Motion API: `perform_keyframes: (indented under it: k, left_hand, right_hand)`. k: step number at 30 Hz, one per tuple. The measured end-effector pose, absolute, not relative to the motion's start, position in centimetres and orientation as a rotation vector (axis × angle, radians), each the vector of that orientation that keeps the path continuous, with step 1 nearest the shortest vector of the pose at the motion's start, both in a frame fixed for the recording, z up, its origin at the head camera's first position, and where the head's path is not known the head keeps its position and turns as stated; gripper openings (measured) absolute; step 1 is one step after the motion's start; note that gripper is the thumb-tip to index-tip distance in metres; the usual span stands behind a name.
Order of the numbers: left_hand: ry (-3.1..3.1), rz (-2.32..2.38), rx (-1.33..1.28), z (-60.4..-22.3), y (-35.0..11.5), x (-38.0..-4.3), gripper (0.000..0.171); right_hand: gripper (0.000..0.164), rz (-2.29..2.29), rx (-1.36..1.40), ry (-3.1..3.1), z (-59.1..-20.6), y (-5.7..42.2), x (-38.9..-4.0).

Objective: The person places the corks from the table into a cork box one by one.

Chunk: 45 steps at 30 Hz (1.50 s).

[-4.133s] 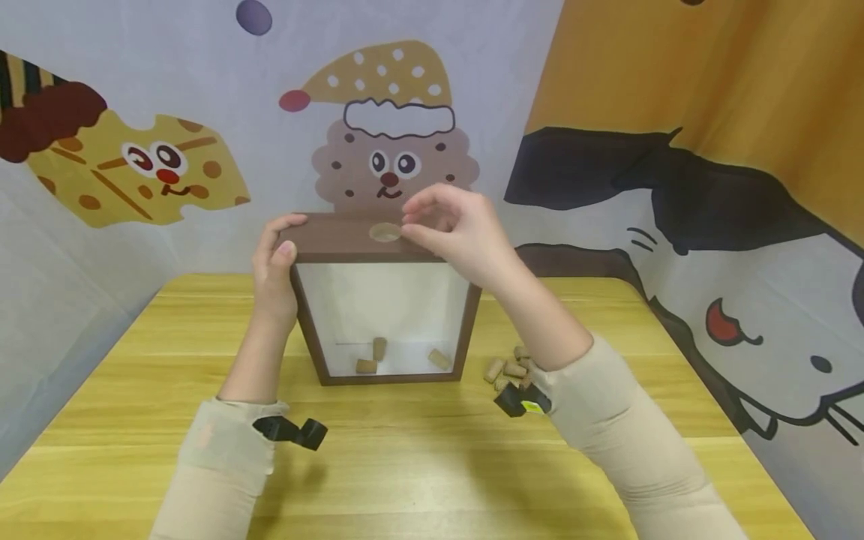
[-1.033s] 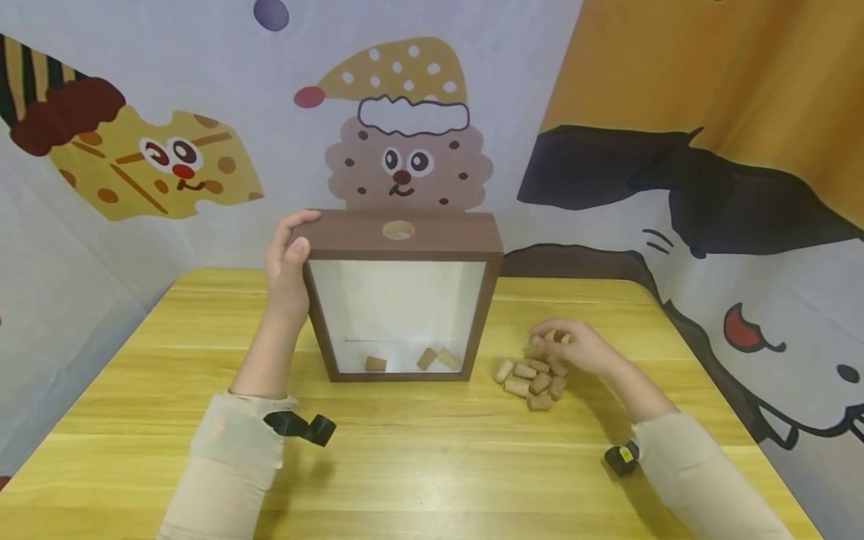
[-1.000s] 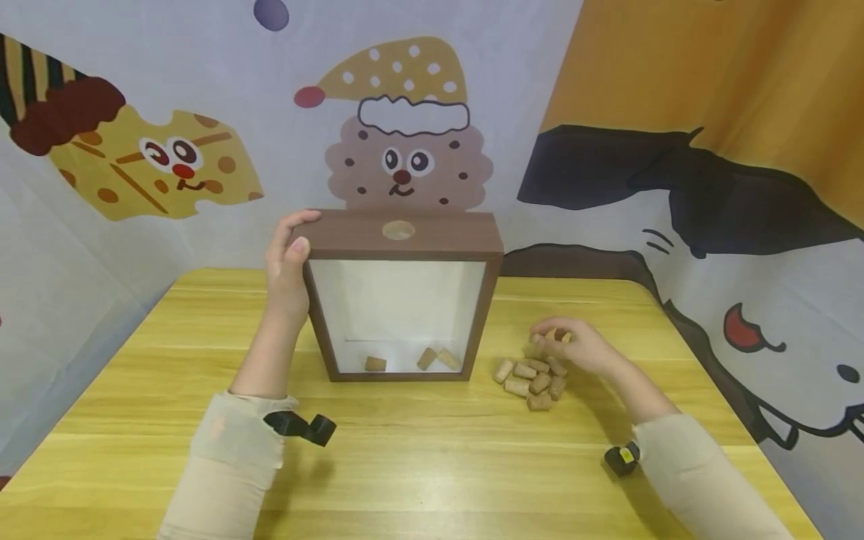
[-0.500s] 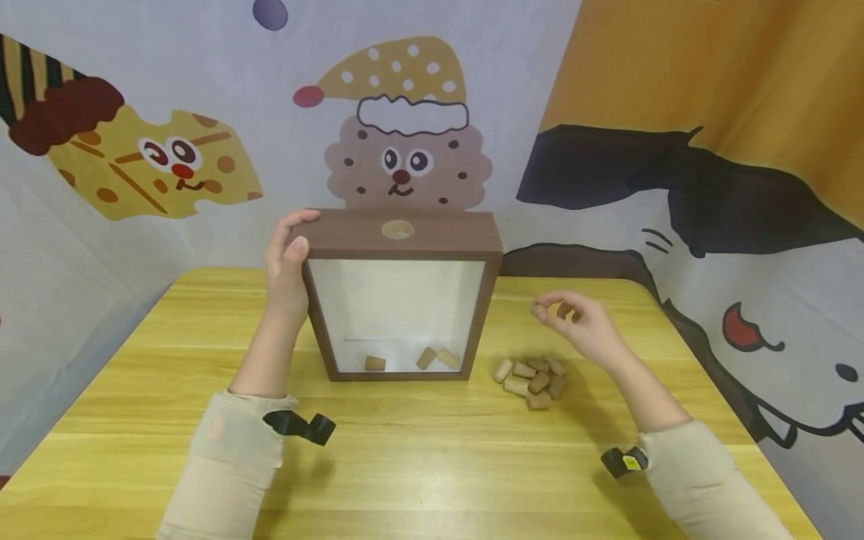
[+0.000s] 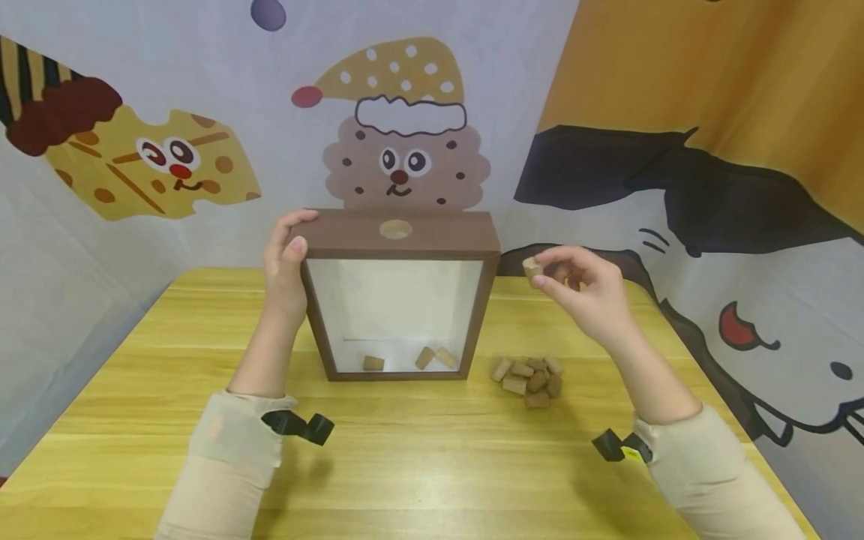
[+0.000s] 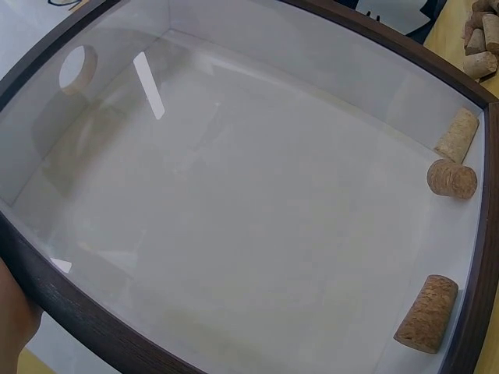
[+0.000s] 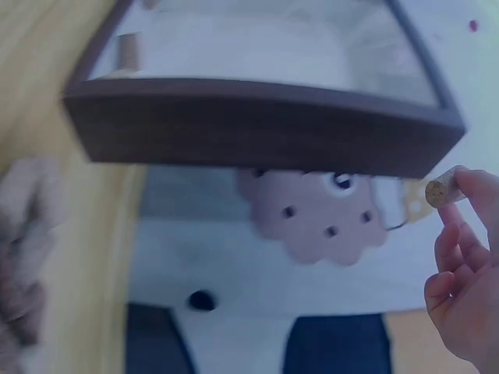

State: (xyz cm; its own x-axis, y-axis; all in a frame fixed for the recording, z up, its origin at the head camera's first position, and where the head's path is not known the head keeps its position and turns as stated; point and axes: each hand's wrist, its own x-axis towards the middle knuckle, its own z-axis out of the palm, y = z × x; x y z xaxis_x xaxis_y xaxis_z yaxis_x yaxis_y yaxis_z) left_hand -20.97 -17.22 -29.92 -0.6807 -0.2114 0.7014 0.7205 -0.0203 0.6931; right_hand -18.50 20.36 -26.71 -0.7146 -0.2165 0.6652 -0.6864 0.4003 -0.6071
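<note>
A dark brown wooden box frame (image 5: 405, 244) with a clear front stands upright on the table, a round hole (image 5: 396, 229) in its top. My left hand (image 5: 286, 270) grips its upper left corner, thumb on the front edge and fingers over the top. Between thumb and fingertips my right hand (image 5: 587, 292) pinches a cork (image 5: 532, 268), raised to the right of the box; the right wrist view also shows this cork (image 7: 443, 190). Inside the box lie three corks, among them one at the left (image 6: 427, 314) and a pair touching at the right (image 6: 452, 179).
Several loose corks (image 5: 526, 381) lie in a pile on the yellow wooden table (image 5: 418, 465), right of the box. Behind stands a cloth backdrop (image 5: 229, 150) printed with cartoon figures. Black wrist cameras (image 5: 297, 425) sit on both sleeves.
My right hand has gone from the top hole to the pile, then risen from it with a cork. A third cork now shows inside the box. My left hand keeps its hold.
</note>
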Motion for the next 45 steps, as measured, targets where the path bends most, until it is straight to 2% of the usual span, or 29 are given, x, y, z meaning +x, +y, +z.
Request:
perform_keyframes:
  k: [12, 19, 27, 45]
  left_hand:
    - [-1.6, -1.789, -0.532, -29.8, -17.2, -20.7, 0.051]
    - [-1.583, -1.803, -0.537, -29.8, -17.1, -20.7, 0.05]
    - [-1.591, -1.802, -0.531, -29.9, -17.2, -20.7, 0.05]
    - [-1.608, -1.814, -0.508, -29.9, -17.2, -20.5, 0.049]
  right_hand:
    - [0.027, 1.396, 0.973, -2.004, -22.3, 16.7, -16.4]
    - [0.027, 1.416, 1.039, -1.983, -21.2, 13.8, -16.2]
    - [0.023, 1.399, 1.071, -2.0, -19.9, 10.8, -17.1]
    - [0.018, 1.231, 0.942, -2.387, -18.4, 7.0, -20.5]
